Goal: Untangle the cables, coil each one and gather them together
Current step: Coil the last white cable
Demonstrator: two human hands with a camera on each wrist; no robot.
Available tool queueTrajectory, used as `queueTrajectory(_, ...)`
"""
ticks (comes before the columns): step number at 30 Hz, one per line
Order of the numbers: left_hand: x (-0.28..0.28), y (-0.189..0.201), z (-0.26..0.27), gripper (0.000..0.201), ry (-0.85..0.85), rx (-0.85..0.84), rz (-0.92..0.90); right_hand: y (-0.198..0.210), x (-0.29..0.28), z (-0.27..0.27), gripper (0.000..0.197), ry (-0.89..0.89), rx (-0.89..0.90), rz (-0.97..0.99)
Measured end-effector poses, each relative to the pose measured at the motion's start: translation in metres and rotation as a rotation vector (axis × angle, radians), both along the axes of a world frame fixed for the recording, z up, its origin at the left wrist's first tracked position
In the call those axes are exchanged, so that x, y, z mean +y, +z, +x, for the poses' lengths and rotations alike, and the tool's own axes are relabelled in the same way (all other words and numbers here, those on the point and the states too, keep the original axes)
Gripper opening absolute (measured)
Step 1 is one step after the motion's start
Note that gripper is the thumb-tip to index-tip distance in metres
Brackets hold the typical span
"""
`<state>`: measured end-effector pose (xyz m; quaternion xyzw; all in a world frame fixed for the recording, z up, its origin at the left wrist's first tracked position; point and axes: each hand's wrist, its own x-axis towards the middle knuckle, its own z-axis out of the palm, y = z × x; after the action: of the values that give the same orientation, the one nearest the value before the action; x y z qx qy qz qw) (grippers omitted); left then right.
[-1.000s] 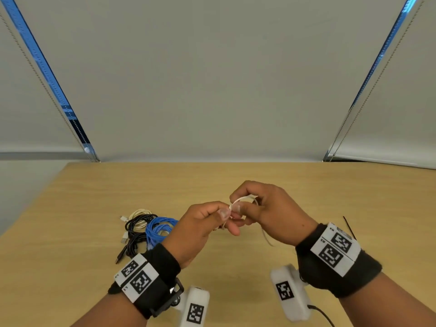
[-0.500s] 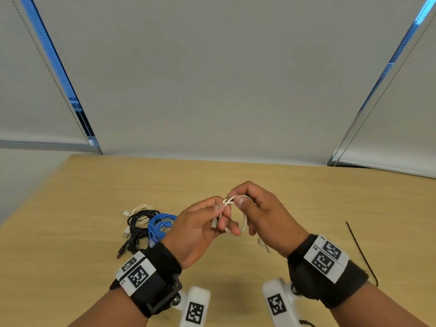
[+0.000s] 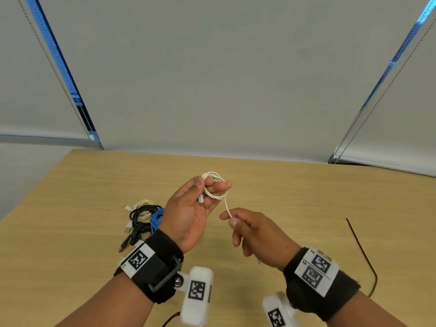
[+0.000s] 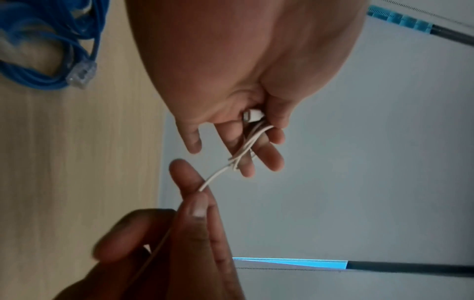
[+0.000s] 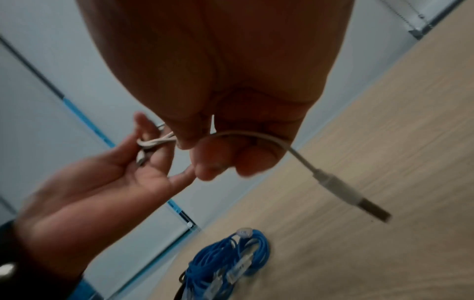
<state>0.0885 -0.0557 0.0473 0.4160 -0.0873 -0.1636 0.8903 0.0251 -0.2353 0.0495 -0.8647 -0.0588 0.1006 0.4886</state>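
Observation:
My left hand point(image 3: 203, 197) is raised above the table with a thin white cable point(image 3: 213, 185) looped round its fingers, the small white plug point(image 4: 252, 115) against the palm. The cable's free end runs down to my right hand point(image 3: 232, 220), which pinches it between thumb and forefinger; its USB plug point(image 5: 356, 200) hangs past the right fingers. On the table at the left lie a coiled blue cable point(image 3: 156, 219), a black cable point(image 3: 139, 217) and a cream cable point(image 3: 141, 205), bunched together.
The wooden table point(image 3: 295, 197) stretches wide to the right. A thin black strip point(image 3: 361, 246) lies near its right edge. Grey blinds point(image 3: 212, 79) hang behind the table's far edge.
My hands have come apart. The left hand turned palm up and rose with the white loops on its fingers, while the right hand drew the free end down and to the right.

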Motion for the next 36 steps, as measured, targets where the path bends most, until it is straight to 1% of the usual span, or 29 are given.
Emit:
queueTrajectory(1,-0.002,-0.002,-0.001,0.019,0.028,-0.053,0.074,-0.001,0.004,-0.002,0.024,0.035,0.026,-0.031)
queueTrajectory(2,-0.004,-0.003,-0.002,0.019,0.061,-0.137,0.198,-0.001,0.007,-0.003,0.024,0.070,0.049,-0.063)
queueTrajectory(4,-0.007,-0.008,-0.003,0.022,0.102,-0.357,0.540,0.004,0.008,-0.003,0.020,0.118,0.056,-0.134)
queueTrajectory(5,-0.008,-0.011,-0.004,0.023,0.106,-0.459,0.700,0.009,0.008,-0.002,0.016,0.126,0.039,-0.169)
queueTrajectory(6,-0.008,-0.015,-0.005,0.022,0.104,-0.541,0.837,0.015,0.006,0.000,0.017,0.125,0.009,-0.207)
queueTrajectory(7,-0.008,-0.019,-0.007,0.022,0.097,-0.598,0.942,0.021,0.004,0.002,0.021,0.114,-0.031,-0.250)
queueTrajectory(8,-0.008,-0.022,-0.009,0.023,0.079,-0.620,0.998,0.026,0.001,0.005,0.025,0.096,-0.077,-0.300)
queueTrajectory(9,-0.008,-0.023,-0.011,0.026,0.043,-0.605,0.997,0.031,-0.002,0.008,0.026,0.070,-0.131,-0.350)
queueTrajectory(10,-0.008,-0.024,-0.013,0.028,-0.006,-0.552,0.945,0.034,-0.005,0.011,0.025,0.040,-0.189,-0.388)
queueTrajectory(12,-0.007,-0.021,-0.016,0.032,-0.113,-0.387,0.761,0.037,-0.006,0.014,0.021,-0.015,-0.280,-0.413)
queueTrajectory(14,-0.005,-0.016,-0.016,0.035,-0.193,-0.230,0.576,0.034,-0.003,0.015,0.018,-0.066,-0.335,-0.391)
queueTrajectory(16,-0.002,-0.012,-0.016,0.031,-0.241,-0.127,0.443,0.029,0.003,0.013,0.014,-0.118,-0.348,-0.315)
queueTrajectory(17,-0.002,-0.011,-0.016,0.028,-0.252,-0.093,0.390,0.027,0.004,0.012,0.014,-0.136,-0.322,-0.254)
queueTrajectory(19,-0.001,-0.012,-0.017,0.025,-0.255,-0.050,0.290,0.025,0.006,0.012,0.016,-0.142,-0.236,-0.106)
queueTrajectory(21,-0.003,-0.013,-0.017,0.021,-0.251,-0.037,0.217,0.025,0.008,0.013,0.016,-0.118,-0.207,-0.008)
queueTrajectory(23,-0.006,-0.014,-0.015,0.016,-0.245,-0.042,0.195,0.025,0.008,0.016,0.016,-0.110,-0.237,0.021)
queueTrajectory(25,-0.006,-0.014,-0.012,0.015,-0.227,-0.067,0.226,0.025,0.008,0.019,0.016,-0.111,-0.250,0.019)
queueTrajectory(26,-0.005,-0.014,-0.011,0.015,-0.216,-0.096,0.269,0.025,0.007,0.020,0.016,-0.112,-0.226,0.027)
queueTrajectory(28,-0.004,-0.014,-0.010,0.017,-0.187,-0.186,0.419,0.026,0.003,0.020,0.017,-0.103,-0.131,0.084)
queueTrajectory(30,-0.001,-0.015,-0.009,0.019,-0.146,-0.274,0.586,0.029,-0.003,0.020,0.017,-0.084,-0.031,0.191)
queueTrajectory(31,0.000,-0.015,-0.008,0.020,-0.140,-0.298,0.637,0.030,-0.007,0.020,0.017,-0.083,0.015,0.250)
queueTrajectory(32,0.001,-0.015,-0.009,0.020,-0.155,-0.305,0.652,0.030,-0.011,0.020,0.015,-0.090,0.060,0.312)
queueTrajectory(33,0.001,-0.014,-0.010,0.019,-0.185,-0.301,0.630,0.030,-0.014,0.021,0.013,-0.103,0.104,0.375)
queueTrajectory(34,0.001,-0.013,-0.011,0.017,-0.209,-0.288,0.579,0.029,-0.018,0.021,0.010,-0.126,0.146,0.442)
queueTrajectory(36,0.001,-0.012,-0.013,0.016,-0.204,-0.273,0.463,0.024,-0.023,0.021,0.007,-0.174,0.224,0.563)
